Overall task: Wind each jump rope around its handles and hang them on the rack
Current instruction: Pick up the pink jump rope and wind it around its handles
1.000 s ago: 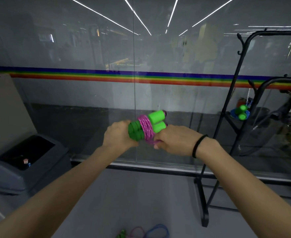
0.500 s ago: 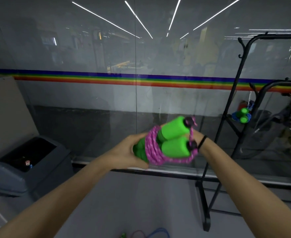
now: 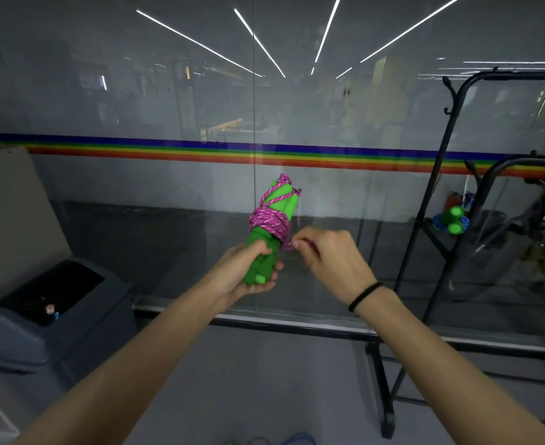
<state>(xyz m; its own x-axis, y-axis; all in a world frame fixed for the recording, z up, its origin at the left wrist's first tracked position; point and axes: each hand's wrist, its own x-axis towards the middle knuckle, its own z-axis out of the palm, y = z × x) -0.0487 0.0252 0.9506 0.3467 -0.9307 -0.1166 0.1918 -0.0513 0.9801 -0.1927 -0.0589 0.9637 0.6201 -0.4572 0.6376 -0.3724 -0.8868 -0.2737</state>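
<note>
Two green foam handles point(image 3: 264, 261) stand nearly upright side by side, bound by several turns of pink rope point(image 3: 269, 221). My left hand point(image 3: 240, 271) grips the lower end of the handles. My right hand point(image 3: 327, 255) pinches a short loose piece of the pink rope just right of the bundle. A black metal rack point(image 3: 435, 200) stands to the right. A wound rope with green handles and blue cord point(image 3: 452, 220) hangs on it.
A glass wall with a rainbow stripe point(image 3: 168, 149) fills the background. A grey bin point(image 3: 49, 309) sits at the lower left. More rope loops point(image 3: 284, 440), pink and blue, lie on the floor at the bottom edge. The rack's foot point(image 3: 386, 422) is close to my right arm.
The bundle swung from lying sideways to standing upright. My left hand shifted to its lower end. My right hand came off the handles and now pinches the rope's loose piece.
</note>
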